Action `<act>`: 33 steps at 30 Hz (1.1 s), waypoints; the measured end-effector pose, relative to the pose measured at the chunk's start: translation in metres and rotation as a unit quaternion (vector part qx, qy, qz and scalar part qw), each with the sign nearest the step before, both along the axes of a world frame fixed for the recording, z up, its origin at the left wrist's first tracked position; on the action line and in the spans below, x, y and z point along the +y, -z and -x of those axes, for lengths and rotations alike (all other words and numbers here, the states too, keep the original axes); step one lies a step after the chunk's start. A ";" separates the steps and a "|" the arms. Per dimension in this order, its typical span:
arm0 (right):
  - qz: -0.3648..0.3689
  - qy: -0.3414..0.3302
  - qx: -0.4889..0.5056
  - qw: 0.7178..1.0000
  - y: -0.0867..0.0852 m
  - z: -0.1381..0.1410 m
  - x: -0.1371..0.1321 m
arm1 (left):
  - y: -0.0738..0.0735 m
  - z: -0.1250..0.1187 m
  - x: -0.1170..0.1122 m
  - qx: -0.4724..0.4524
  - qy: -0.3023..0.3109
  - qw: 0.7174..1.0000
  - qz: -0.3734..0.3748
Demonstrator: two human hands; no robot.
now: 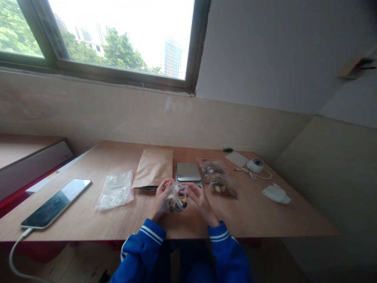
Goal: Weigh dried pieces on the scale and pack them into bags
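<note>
Between my hands, near the table's front edge, is a clear zip bag (176,201) with tan and dark dried pieces inside. My left hand (163,195) grips its left top edge, fingers closed. On the opposite side my right hand (198,196) pinches the bag's upper right edge. Whether the bag's mouth is sealed I cannot tell. Just beyond the hands sits a small digital scale (188,172) with a metal plate, its front partly hidden. To the left of the scale lies a brown kraft paper bag (154,167), its dark mouth facing me.
Filled zip bags (223,186) lie right of the scale. A stack of clear plastic bags (116,190) and a charging phone (55,204) are on the left. Farther right are a white round device with a cable (255,165), a white card (236,159) and a crumpled tissue (276,193).
</note>
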State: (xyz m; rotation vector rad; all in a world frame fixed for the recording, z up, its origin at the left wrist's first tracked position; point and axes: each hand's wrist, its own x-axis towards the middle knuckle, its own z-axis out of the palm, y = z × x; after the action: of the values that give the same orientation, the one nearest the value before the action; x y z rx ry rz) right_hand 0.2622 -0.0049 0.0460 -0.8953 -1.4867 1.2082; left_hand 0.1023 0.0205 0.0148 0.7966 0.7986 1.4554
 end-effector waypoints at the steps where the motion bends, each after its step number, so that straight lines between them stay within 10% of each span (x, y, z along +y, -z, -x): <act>1: 0.000 0.034 -0.001 0.999 0.002 0.002 -0.002 | 0.000 -0.001 0.000 -0.005 0.020 1.000 0.007; 9: 0.037 0.368 0.046 0.928 0.045 0.003 -0.005 | -0.001 -0.001 -0.006 -0.024 0.111 0.993 0.007; 20: -0.002 0.297 0.093 0.950 0.054 0.008 -0.008 | 0.000 0.003 -0.011 0.219 -0.018 0.968 -0.120; 28: -0.084 0.495 0.049 0.863 0.049 -0.001 -0.017 | 0.004 0.003 -0.010 0.257 -0.039 0.957 -0.132; 33: -0.127 0.386 -0.019 0.913 0.052 0.002 -0.016 | 0.001 0.003 -0.016 0.281 0.007 0.946 -0.159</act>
State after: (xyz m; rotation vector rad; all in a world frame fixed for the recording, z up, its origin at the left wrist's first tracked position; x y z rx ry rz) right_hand 0.2605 -0.0205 -0.0055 -1.1706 -1.1008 0.4047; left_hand 0.0991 0.0048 0.0134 1.5039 0.9867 1.3733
